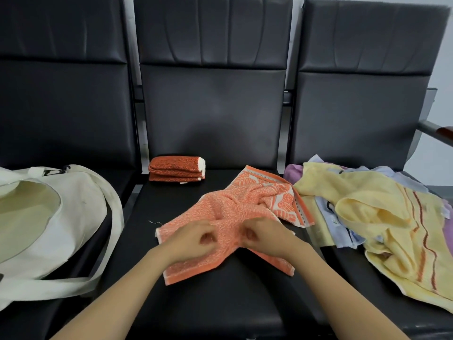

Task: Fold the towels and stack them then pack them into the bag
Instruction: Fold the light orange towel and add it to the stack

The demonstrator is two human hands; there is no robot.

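Black seat (220, 303): both hands (193, 241) (264, 238) pinch orange towel (245, 204)

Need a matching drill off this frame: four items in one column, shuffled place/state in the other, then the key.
Column one
1. dark orange towel
2. light orange towel
3. yellow towel
4. white bag

Column two
A. lying mouth open on the left seat
B. crumpled on the middle seat, gripped by the left hand and the right hand
C. folded, at the back of the middle seat
D. loose on top of the pile on the right seat

Pairs: 1-C, 2-B, 3-D, 4-A
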